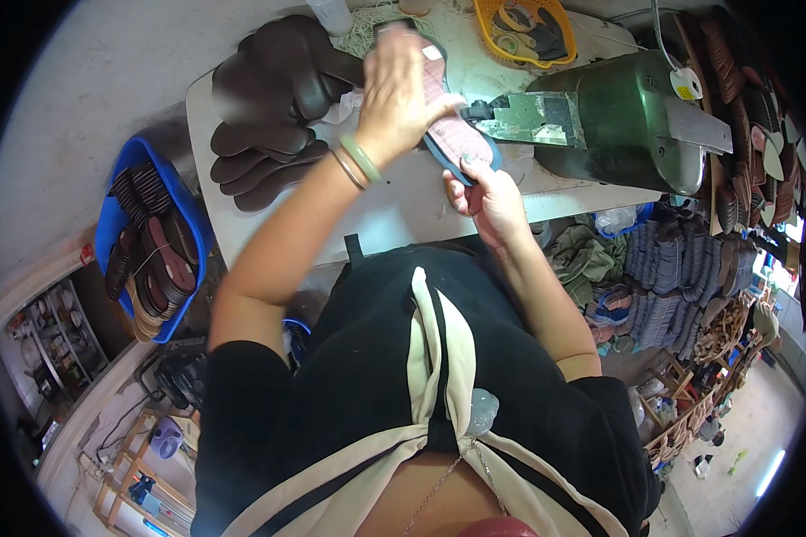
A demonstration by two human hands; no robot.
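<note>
A sole-shaped piece [459, 134], reddish and woven-looking with a dark blue edge, lies slantwise at the head of the green sewing machine [591, 121]. My right hand [493, 199] pinches its near end, thumb on top and fingers curled beneath. Across its far left side lies my left hand [396, 98], fingers stretched out and thumb spread toward the machine's needle area; the fingertips are smeared by motion. The piece's far end is partly hidden under that hand. A small white label [433, 53] shows near its far end.
Dark brown sole pieces [269, 85] are piled on the white table [367, 219] to the left. A yellow basket [526, 61] stands at the back, near tangled pale cord [360, 38]. A blue tub [204, 224] of soles sits left; stacked sole pieces [676, 259] fill the right.
</note>
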